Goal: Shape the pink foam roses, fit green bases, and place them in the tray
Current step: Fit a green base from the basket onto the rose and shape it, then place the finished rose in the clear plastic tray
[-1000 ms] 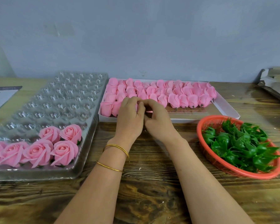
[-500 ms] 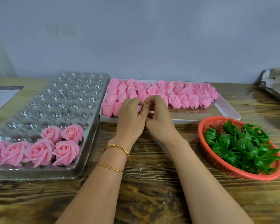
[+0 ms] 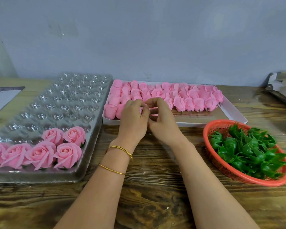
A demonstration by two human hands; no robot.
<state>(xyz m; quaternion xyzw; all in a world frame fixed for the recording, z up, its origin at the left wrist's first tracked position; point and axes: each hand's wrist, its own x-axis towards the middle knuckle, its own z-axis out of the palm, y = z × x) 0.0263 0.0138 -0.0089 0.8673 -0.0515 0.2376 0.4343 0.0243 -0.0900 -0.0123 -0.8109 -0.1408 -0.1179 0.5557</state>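
Roses are filling the tray near rows (bases in basket); your left hand and right hand are pinching one bud over the box front edge.

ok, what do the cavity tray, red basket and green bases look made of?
Cavity tray: thin clear plastic, glossy; the empty cups glint and look see-through.
Red basket: probably moulded plastic; open mesh wall, smooth rim.
Green bases: shiny plastic or rubber, cannot tell which; bright highlights, thin pointed sepals.
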